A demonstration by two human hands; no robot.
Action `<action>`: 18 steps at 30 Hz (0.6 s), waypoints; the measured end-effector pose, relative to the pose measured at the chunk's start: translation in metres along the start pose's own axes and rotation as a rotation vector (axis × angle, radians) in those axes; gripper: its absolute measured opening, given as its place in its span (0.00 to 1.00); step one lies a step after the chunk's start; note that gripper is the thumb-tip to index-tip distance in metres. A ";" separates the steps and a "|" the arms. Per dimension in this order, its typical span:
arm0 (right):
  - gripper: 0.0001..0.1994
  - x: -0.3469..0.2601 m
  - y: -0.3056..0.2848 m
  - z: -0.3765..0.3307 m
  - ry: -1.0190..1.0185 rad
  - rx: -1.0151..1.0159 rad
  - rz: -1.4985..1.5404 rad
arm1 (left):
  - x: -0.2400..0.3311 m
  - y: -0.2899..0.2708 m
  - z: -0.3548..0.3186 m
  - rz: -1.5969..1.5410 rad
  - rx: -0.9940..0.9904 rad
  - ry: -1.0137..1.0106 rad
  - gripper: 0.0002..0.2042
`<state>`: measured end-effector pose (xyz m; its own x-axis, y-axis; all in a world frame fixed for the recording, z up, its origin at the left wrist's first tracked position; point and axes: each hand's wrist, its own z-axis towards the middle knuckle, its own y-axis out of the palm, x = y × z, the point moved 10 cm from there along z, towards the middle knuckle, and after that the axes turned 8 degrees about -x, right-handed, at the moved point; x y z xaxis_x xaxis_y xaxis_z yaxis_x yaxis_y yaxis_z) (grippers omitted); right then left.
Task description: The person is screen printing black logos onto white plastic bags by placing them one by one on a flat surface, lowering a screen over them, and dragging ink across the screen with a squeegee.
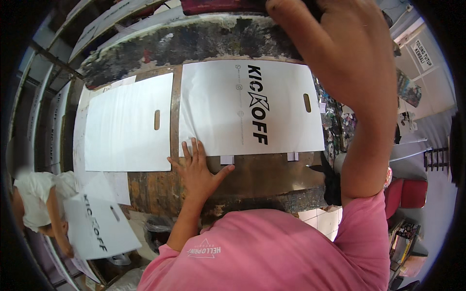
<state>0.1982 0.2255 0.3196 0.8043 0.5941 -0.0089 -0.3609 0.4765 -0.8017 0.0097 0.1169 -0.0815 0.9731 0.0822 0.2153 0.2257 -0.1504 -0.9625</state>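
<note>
My left hand lies with its fingers spread, the fingertips on the near left corner of a white carry bag. That bag lies flat, with bold black print down it and a slot-shaped handle hole at its right end. Raised at the upper right is my right hand; its thumb shows, but the other fingertips are cut off or hidden, so its grip cannot be made out. It is nearest a dark, paint-stained frame beyond the bag. Left of the printed bag lies a blank white bag with a handle hole.
Small white tabs sit along the printed bag's near edge on the worn brown board. At the lower left, another person holds a printed white bag. Racks with more bags stand left. A red chair is right.
</note>
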 end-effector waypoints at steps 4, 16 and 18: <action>0.22 0.012 -0.003 0.015 -0.012 0.006 0.060 | 0.034 -0.075 0.019 -0.298 0.316 0.166 0.48; 0.23 0.008 -0.008 0.008 -0.069 0.089 -0.012 | -0.112 -0.091 0.020 -1.120 0.569 -0.168 0.28; 0.24 0.002 -0.008 0.007 -0.081 0.124 -0.034 | -0.178 -0.080 0.016 -1.194 0.537 -0.143 0.31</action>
<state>0.1998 0.2270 0.3302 0.7784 0.6239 0.0691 -0.3936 0.5709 -0.7205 -0.1826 0.1298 -0.0455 0.1683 -0.0016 0.9857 0.8585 0.4916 -0.1458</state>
